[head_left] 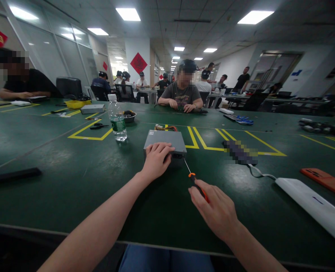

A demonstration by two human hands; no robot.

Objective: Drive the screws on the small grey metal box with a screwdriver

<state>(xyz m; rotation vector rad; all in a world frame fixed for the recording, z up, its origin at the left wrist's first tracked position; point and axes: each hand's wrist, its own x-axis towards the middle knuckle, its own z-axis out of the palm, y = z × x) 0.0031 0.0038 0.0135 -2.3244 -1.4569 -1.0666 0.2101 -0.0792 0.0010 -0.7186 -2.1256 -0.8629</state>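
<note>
A grey metal computer power supply unit (167,138) sits on the green table in front of me, its bundle of coloured wires (167,128) at the far side. Over its near left part lies my left hand (158,160), gripping the casing with fingers on top and the thumb by the front edge. My right hand (212,202) is closed round the orange and black handle of a screwdriver (192,176). The thin shaft points up to the near right corner of the unit, beside its power socket. Whether the tip sits in a screw is too small to tell.
Left of the unit stands a water bottle (118,121), with a metal bowl (129,116) behind it. At right lie a white power bank (311,206) with a cable and an orange phone (326,181). A black bar (13,175) lies at left. A person (181,90) sits opposite.
</note>
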